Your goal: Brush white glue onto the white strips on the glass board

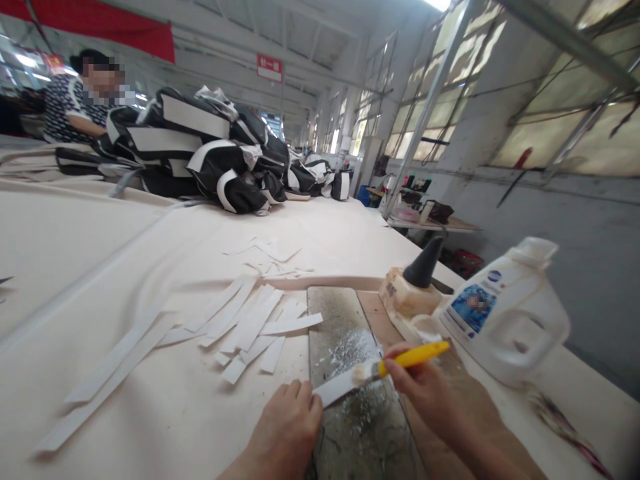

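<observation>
My right hand (420,383) is closed around the yellow handle of a paintbrush (417,355). Its pale bristles press on a white strip (336,389), which lies across a worn grey board (327,310) smeared with white spots. At the strip's near left end, my left hand (290,423) has its fingers curled, with thumb and fingertips on the strip. Left of the board, several loose white strips (263,319) lie in an overlapping heap on the pale table cover (200,420).
A white plastic jug (505,320) stands on the right, beside a cut-open container (407,300) with a black cone (425,261). Black-and-white sewn pieces (200,143) are piled at the back. Another person (75,100) is behind them at left. Thin scraps (273,253) lie mid-table.
</observation>
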`<action>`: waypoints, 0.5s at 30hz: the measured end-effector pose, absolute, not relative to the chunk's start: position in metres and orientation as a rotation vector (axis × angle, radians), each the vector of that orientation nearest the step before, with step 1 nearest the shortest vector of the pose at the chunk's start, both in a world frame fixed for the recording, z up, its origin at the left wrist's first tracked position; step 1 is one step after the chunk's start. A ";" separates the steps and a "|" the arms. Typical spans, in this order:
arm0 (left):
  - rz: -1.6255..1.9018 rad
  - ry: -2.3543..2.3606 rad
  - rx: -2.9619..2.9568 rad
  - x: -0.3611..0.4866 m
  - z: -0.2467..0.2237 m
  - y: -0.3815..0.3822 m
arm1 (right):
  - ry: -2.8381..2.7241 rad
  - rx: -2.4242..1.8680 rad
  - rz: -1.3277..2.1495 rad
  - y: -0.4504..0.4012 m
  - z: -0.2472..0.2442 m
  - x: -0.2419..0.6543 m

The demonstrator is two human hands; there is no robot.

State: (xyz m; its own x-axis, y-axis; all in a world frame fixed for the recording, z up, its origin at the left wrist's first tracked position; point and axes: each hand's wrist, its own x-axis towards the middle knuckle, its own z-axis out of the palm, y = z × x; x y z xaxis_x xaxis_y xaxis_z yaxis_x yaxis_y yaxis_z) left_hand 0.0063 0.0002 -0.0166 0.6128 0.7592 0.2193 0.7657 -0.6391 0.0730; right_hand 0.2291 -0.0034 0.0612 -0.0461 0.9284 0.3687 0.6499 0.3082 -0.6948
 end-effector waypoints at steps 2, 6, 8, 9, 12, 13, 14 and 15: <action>-0.339 -1.310 -2.803 0.006 -0.015 0.000 | -1.918 -1.322 0.502 0.005 0.051 0.210; -0.323 -1.313 -2.822 0.006 -0.013 0.000 | -1.967 -1.426 0.383 0.028 0.045 0.235; -0.329 -1.311 -2.829 0.006 -0.011 0.000 | -1.916 -1.576 0.209 0.036 0.052 0.260; -0.328 -1.310 -2.835 0.007 -0.011 0.000 | -1.891 -1.637 0.121 0.037 0.057 0.268; -0.323 -1.318 -2.839 0.007 -0.012 0.000 | -1.883 -1.617 0.040 0.034 0.066 0.273; -0.329 -1.319 -2.834 0.006 -0.013 0.000 | -1.924 -1.558 0.088 0.034 0.067 0.270; -0.337 -1.316 -2.827 0.006 -0.014 0.001 | -1.973 -1.506 0.157 0.034 0.067 0.266; -0.348 -1.308 -2.821 0.005 -0.014 0.001 | -2.009 -1.492 0.209 0.036 0.066 0.263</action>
State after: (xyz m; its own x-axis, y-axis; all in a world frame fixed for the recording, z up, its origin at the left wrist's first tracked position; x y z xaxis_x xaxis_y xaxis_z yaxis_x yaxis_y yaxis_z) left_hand 0.0053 0.0009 -0.0139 0.6256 0.7524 0.2061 0.7553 -0.6503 0.0812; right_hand 0.2631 0.0355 0.0660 -0.1692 0.9084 0.3823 0.8103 0.3490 -0.4708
